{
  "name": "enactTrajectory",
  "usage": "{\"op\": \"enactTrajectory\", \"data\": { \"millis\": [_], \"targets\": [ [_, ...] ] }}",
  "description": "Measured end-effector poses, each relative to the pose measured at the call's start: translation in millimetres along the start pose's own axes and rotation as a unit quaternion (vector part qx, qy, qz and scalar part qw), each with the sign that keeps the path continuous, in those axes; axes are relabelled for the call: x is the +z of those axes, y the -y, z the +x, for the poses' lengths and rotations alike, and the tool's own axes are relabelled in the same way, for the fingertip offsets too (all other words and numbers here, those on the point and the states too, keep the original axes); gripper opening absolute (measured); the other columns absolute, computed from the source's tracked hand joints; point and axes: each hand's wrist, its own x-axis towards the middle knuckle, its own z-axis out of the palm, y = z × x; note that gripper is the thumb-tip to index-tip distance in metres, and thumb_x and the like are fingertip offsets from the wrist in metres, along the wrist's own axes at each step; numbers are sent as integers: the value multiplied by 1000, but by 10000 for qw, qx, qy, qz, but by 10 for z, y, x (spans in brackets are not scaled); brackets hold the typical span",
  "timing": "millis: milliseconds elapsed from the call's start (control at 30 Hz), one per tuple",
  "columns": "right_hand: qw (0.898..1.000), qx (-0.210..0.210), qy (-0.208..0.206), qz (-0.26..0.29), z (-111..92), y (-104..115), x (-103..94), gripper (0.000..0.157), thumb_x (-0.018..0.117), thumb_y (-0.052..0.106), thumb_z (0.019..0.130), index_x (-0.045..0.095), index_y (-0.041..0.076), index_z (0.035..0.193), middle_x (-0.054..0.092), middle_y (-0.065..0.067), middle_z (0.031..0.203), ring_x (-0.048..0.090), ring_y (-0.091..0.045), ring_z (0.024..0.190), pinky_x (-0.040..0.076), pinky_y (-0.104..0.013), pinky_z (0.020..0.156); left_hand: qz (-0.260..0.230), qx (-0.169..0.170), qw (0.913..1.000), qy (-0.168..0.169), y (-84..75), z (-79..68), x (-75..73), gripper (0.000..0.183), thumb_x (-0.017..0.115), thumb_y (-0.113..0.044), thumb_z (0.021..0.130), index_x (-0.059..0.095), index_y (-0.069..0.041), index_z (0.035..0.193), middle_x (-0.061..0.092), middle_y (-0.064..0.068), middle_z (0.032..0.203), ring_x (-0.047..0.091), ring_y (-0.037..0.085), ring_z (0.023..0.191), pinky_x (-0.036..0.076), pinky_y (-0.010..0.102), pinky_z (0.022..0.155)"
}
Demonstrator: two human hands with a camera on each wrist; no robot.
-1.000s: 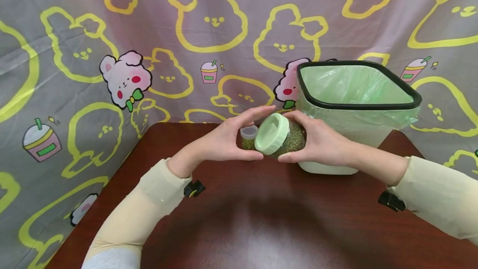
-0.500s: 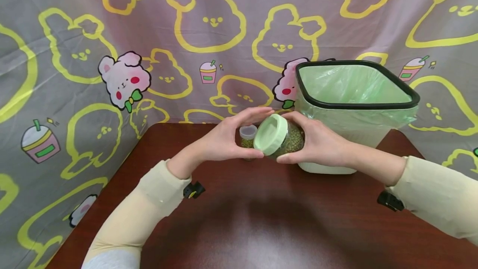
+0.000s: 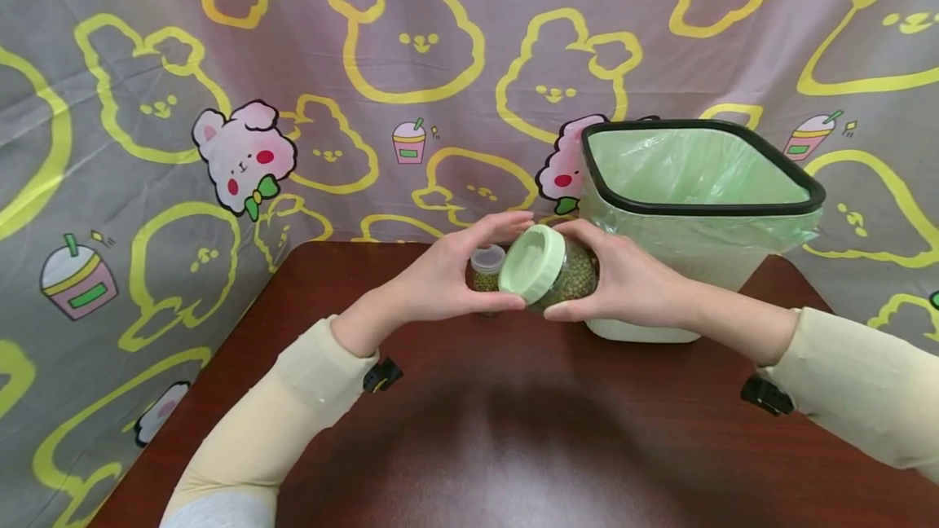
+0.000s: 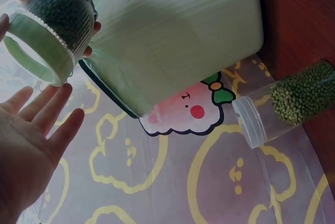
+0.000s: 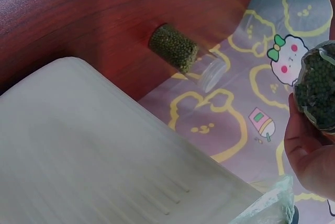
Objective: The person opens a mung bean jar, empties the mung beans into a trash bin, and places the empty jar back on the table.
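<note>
Above the table, my right hand (image 3: 634,279) grips a clear ribbed jar (image 3: 577,277) of small green beans, likely mung beans. The jar lies tilted, its pale green screw lid (image 3: 534,265) facing left. My left hand (image 3: 436,277) stands at the lid with fingers extended, and its thumb meets the lid's lower edge. In the left wrist view, the fingers (image 4: 49,103) of that hand spread close to the lid's rim. Behind the left hand a smaller clear jar (image 3: 487,261) stands upright, with a whitish translucent cap and green beans inside; its lower part is partly hidden.
A pale bin (image 3: 660,328) with a black rim (image 3: 704,208) and green liner bag stands just behind my right hand. The dark reddish table (image 3: 469,430) reaches back to a grey curtain (image 3: 279,47) with yellow bear outlines.
My left hand has shifted very slightly, its thumb now a little further along the lid's lower edge. The right hand and the jar hold almost the same place.
</note>
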Motion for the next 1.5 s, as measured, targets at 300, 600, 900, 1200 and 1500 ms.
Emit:
{"op": "enactTrajectory", "data": {
  "millis": [300, 600, 900, 1200, 1500],
  "targets": [
    [10000, 18, -45, -28, -4, 0, 3, 88, 90, 43, 65, 45, 11, 133, 58, -2, 116, 57, -19, 99, 46, -40, 82, -555, -141, 9979, 297, -3, 2, -65, 94, 85, -18, 77, 28, -16, 151, 35, -6, 152, 38, 11, 134, 36, 39, 104],
    [10000, -28, -31, 22, 2, 0, 3, 88, 90, 43, 65, 45, 11, 133, 58, -3, 117, 56, -19, 100, 46, -40, 83, -943, 26, 9944, 484, -18, 15, -105, 93, 83, -10, 76, 28, -12, 151, 31, 2, 154, 34, 12, 137, 34, 42, 106],
    [10000, 13, 22, 54, 3, 9, -4, 91, 90, 44, 65, 44, 9, 135, 56, -4, 120, 56, -20, 101, 46, -41, 84, -943, 27, 9945, 451, -2, 33, -83, 87, 81, -9, 78, 31, -11, 150, 37, -1, 151, 38, 11, 135, 37, 40, 103],
    [10000, 23, 25, 60, -5, 7, -13, 90, 90, 43, 65, 43, 11, 135, 57, -2, 118, 55, -19, 101, 46, -40, 83, -692, -145, 9972, 224, -19, 38, -55, 84, 83, -14, 78, 36, -13, 148, 47, -1, 143, 45, 10, 128, 39, 40, 101],
    [10000, 32, -1, 3, -17, 5, -19, 88, 89, 43, 66, 44, 11, 135, 58, -2, 116, 56, -19, 99, 46, -40, 82, -353, -129, 9993, 91, -21, 37, -18, 83, 83, -19, 79, 36, -14, 147, 50, -2, 139, 49, 9, 124, 41, 40, 98]
  ]
}}
